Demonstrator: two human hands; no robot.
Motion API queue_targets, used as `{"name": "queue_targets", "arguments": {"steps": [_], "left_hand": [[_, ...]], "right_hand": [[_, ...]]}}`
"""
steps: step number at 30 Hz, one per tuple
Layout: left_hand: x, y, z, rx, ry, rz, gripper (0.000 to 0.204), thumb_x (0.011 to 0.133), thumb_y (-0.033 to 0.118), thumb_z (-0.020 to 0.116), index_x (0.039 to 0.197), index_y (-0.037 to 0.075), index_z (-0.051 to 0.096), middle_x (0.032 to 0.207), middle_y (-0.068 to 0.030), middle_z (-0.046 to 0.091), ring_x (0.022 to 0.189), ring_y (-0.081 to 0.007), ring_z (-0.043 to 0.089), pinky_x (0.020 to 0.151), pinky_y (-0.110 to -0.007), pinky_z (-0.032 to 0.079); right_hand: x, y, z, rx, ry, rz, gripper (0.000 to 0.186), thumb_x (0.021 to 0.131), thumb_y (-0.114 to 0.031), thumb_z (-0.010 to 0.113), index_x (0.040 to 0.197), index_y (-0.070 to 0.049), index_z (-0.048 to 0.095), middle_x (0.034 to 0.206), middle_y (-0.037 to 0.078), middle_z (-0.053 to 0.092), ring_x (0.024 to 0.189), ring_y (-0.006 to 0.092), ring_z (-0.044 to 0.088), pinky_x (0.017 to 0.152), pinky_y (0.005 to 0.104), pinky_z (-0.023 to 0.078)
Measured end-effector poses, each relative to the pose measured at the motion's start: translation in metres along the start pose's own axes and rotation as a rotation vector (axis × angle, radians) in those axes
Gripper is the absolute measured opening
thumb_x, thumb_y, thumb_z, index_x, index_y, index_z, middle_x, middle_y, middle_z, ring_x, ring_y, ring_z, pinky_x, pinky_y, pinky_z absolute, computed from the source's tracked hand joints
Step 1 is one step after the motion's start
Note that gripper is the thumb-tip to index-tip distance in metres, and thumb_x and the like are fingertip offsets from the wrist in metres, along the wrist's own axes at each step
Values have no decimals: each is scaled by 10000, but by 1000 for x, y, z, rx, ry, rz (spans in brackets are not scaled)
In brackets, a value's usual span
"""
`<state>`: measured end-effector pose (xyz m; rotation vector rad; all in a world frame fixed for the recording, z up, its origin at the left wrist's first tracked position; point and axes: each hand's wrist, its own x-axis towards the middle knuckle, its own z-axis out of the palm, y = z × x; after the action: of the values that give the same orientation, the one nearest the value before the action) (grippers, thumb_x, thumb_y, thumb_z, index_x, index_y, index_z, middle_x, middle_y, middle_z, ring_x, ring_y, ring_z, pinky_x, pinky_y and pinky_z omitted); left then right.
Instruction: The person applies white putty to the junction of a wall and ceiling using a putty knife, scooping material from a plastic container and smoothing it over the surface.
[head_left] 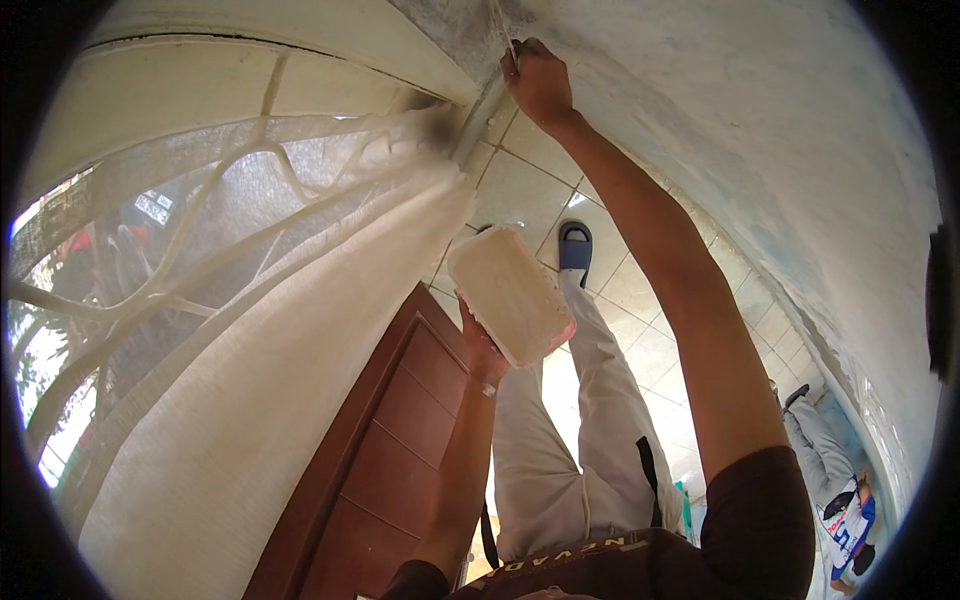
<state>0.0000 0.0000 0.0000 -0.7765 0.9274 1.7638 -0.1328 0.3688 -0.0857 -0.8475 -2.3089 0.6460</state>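
Note:
My right hand (540, 85) is raised at the top of the view, by the wall corner (470, 60), its fingers closed around a thin pale tool (510, 45); what kind of tool it is, I cannot make out. Low in the middle, my left hand (478, 340) holds a rectangular container (505, 290) filled with a smooth, cream-coloured substance. The container hides part of that hand and sits over my legs. The pale, blotchy wall (760, 130) runs along my right arm.
A sheer white curtain (250, 360) with a window behind it fills the left, above a brown wooden panel (380, 450). My slippered foot (575, 250) stands on white floor tiles (525, 170). Another person (830, 470) is low at the far right, by the wall.

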Motion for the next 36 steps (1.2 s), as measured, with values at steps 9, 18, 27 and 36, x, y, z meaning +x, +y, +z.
{"name": "queue_targets", "arguments": {"steps": [9,18,27,36], "left_hand": [[24,-16,-3,32,-8,-24,648,1069,623,363,1530,172,422,1448,-46,547,1312,-247,563,1079,-436,507],[27,-25,-4,11,-37,-44,654,1063,629,375,1536,180,417,1453,-44,543,1328,-250,552,1085,-438,508],[31,-36,-29,84,-88,68,655,1054,639,395,1529,190,426,1438,-29,551,1308,-232,565,1077,-426,517],[25,-25,-3,94,60,19,605,1064,617,402,1451,164,504,1302,-21,621,1166,-179,630,925,-363,581]], "right_hand": [[1,29,17,-8,-31,15,175,969,-177,595,930,-25,672,859,171,640,740,399,665,686,495,572],[9,39,10,7,-57,-27,176,962,-162,602,901,-12,672,846,186,637,758,398,662,695,494,563],[0,32,10,16,-70,-53,195,961,-165,597,912,4,683,853,195,647,772,398,670,715,499,571],[-1,53,24,-59,-131,62,194,978,-148,565,942,6,677,896,220,647,784,409,676,737,500,589]]}}
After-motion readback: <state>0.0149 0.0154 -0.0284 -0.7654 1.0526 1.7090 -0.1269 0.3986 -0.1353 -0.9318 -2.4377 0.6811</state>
